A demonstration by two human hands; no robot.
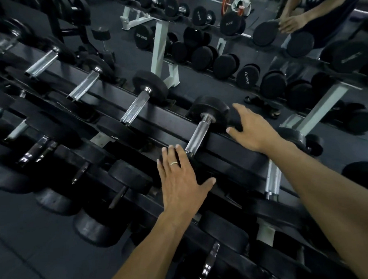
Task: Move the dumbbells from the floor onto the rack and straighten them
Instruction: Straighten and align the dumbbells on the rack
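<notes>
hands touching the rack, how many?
2. Left hand flat on the near head of one dumbbell; right hand on its far head. Mirror reflections not counted.

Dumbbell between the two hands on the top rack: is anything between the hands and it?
Nothing visible. The left hand lies flat on the near head, the right hand is spread on the far head, and the chrome handle lies bare between them. The next dumbbell sits apart to the left.
</notes>
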